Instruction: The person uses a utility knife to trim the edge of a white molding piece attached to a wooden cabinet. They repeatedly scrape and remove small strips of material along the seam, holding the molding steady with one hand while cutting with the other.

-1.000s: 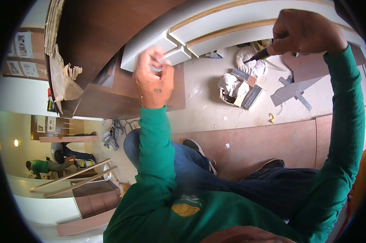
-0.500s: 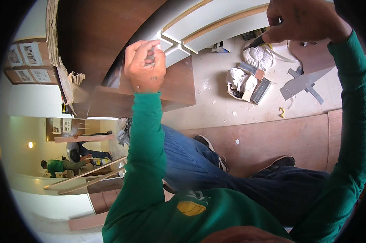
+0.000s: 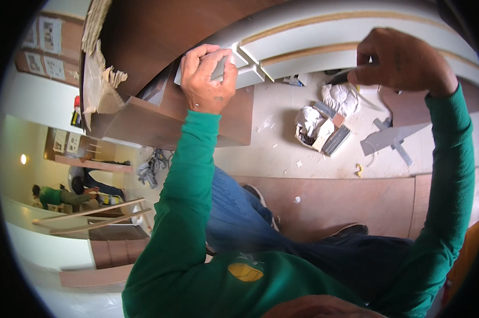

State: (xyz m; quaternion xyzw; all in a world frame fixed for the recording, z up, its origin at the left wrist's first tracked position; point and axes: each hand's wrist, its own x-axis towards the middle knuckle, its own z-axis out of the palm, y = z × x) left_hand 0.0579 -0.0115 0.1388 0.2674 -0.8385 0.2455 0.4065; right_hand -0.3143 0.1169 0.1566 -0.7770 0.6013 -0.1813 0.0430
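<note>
My left hand [image 3: 210, 79] is curled at the corner of a brown cabinet with white-edged panels [image 3: 245, 66]. Its thumb and fingers bend toward each other; what they grip, if anything, is hidden. Over at the right, my right hand [image 3: 401, 63] is closed in front of a long white panel [image 3: 324, 40] with tan wooden edge strips. A slim dark tool [image 3: 341, 77] juts from below its thumb, pointing left; its kind is not clear.
On the floor sit a box of white cloth [image 3: 312, 123], a white bundle [image 3: 341, 100] and a grey flat piece with a crossbar [image 3: 390, 140]. Torn cardboard [image 3: 104, 79] edges the large brown panel. Brown boards [image 3: 345, 199] lie underfoot. Two people [image 3: 72, 188] work far left.
The view has shifted, so the cabinet and panels sit lower and more to the right. My right hand has come down, and less of the dark tool shows. My left hand stays at the cabinet corner.
</note>
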